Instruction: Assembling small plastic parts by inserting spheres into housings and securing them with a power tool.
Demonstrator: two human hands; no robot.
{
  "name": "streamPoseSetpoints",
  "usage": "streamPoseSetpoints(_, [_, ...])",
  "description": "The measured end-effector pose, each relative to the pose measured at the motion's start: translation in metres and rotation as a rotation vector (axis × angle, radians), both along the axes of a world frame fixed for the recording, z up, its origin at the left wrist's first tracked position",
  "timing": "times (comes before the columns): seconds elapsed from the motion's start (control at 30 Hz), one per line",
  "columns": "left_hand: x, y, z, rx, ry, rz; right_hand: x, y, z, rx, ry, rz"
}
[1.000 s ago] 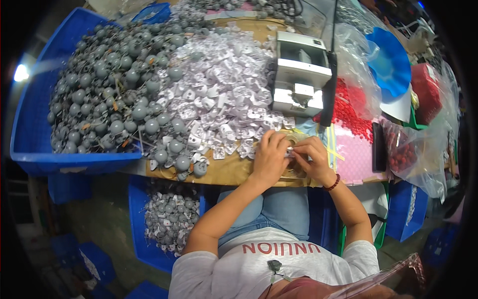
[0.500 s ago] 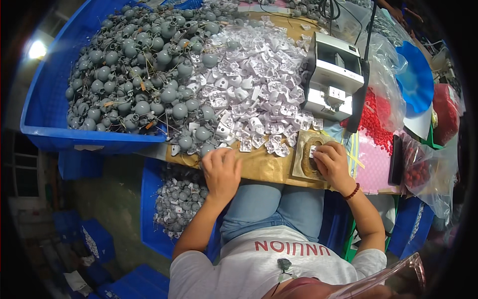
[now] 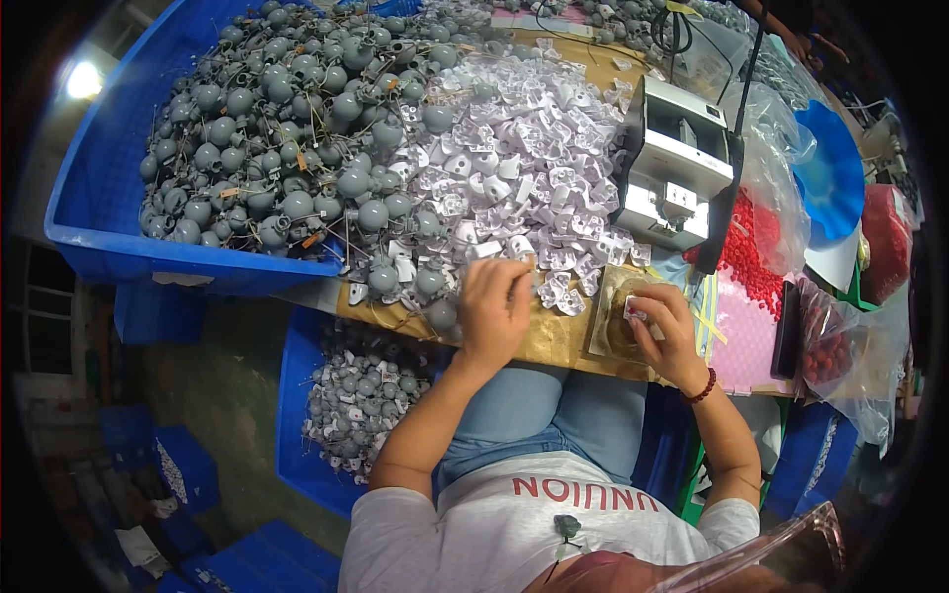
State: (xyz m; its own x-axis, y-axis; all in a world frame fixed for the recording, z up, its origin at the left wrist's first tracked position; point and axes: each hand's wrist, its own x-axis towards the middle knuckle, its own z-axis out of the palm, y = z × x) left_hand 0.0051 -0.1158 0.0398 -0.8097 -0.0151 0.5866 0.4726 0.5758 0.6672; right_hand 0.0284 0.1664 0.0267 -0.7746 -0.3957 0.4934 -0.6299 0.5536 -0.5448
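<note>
The left hand (image 3: 494, 301) lies curled on the white plastic pieces (image 3: 514, 188) to pick one, while the right hand (image 3: 660, 321) pinches what looks like a small white piece (image 3: 634, 313) over the brown table (image 3: 554, 341).

The left hand (image 3: 494, 301) hides whichever white part (image 3: 514, 198) its fingers touch.

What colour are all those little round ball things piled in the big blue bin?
The round parts are grey, heaped in the blue bin. The head view shows them best.
</note>
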Motion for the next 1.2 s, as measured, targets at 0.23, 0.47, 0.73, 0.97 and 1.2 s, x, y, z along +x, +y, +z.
streamPoseSetpoints(0.23, [0.005,0.047,-0.004,0.277,-0.165,-0.314,-0.022,-0.035,0.03,-0.123,0.124,0.033])
streamPoseSetpoints(0.47, [0.018,0.077,0.002,1.058,-0.877,-0.827,-0.004,-0.006,0.035,-0.384,-0.404,0.03])
streamPoseSetpoints(0.73, [0.039,0.07,-0.019,0.764,-1.126,-0.76,0.01,0.031,0.02,0.011,-0.197,-0.011])
streamPoseSetpoints(0.97, [0.038,0.08,-0.028,0.077,-0.46,-0.499,-0.007,0.023,-0.001,0.337,0.133,0.015])
streamPoseSetpoints(1.2, [0.037,0.085,-0.026,-0.07,-0.363,-0.524,-0.007,0.029,0.0,0.437,0.105,0.059])
